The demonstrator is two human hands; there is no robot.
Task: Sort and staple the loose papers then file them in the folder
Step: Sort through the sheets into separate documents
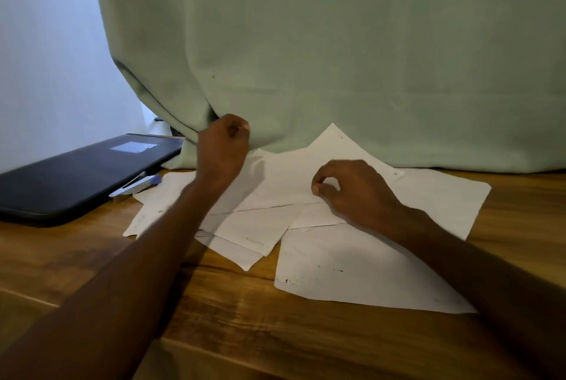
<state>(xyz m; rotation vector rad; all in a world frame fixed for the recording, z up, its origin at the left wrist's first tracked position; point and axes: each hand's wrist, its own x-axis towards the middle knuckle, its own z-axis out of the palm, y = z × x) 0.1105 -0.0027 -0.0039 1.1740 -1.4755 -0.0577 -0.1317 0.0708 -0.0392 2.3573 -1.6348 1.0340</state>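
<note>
1. Papers (352, 260) lie scattered across a wooden table (214, 327), stapler (134, 185) and black folder (76, 177) at nine o'clock.
2. Right hand (352, 192), fingers curled, rests on a sheet, apparently pinching it.
3. Left hand (222, 149), curled, hovers at the curtain (337, 57); any hold is unclear.

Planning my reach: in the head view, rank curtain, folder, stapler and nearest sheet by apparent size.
1. Curtain
2. Folder and nearest sheet: look alike, and the sheet is closer, so unranked
3. Stapler
</note>
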